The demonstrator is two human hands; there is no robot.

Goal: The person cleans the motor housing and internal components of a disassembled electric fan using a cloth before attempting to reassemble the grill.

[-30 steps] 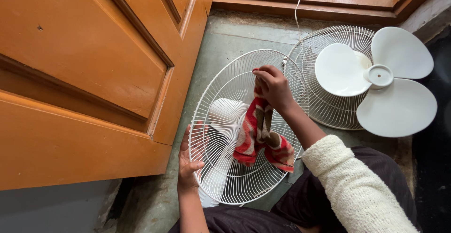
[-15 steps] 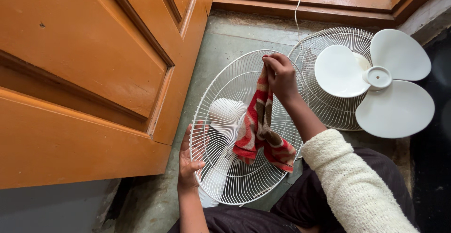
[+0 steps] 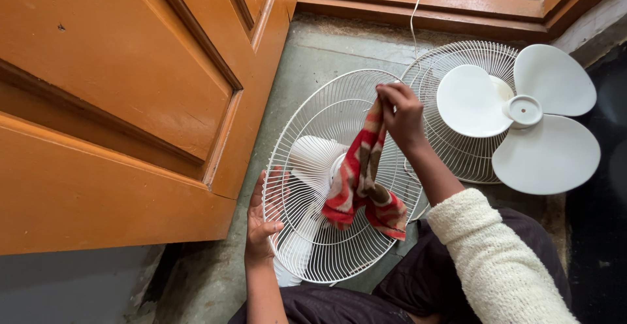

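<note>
- A large orange wooden door (image 3: 111, 102) fills the left side of the view, its panelled face angled over the grey concrete floor (image 3: 320, 56).
- An orange wooden door frame (image 3: 424, 4) runs along the top edge of the floor, and a thin white cord (image 3: 413, 10) crosses it and drops towards the fan parts.
- A white wire fan guard (image 3: 339, 180) stands tilted on the floor in front of the person, its lower rim near the person's dark trousers (image 3: 457, 272).
- Just beside it, to the right and partly overlapped by it, a second wire guard (image 3: 457, 161) lies flat on the floor.
- A white three-bladed fan blade (image 3: 522, 112) rests on top of that second guard.
- The right arm wears a cream knitted sleeve (image 3: 490, 252) that is pushed up from the wrist.
- A red, cream and brown patterned cloth (image 3: 359, 180) hangs down across the face of the tilted guard, from near its upper rim to about its middle.
- The right hand (image 3: 401, 112) is closed, pinching the top end of the cloth against the upper wires of the guard.
- The left hand (image 3: 261, 216) grips the guard's left rim, fingers curled around the wires, holding it steady.
</note>
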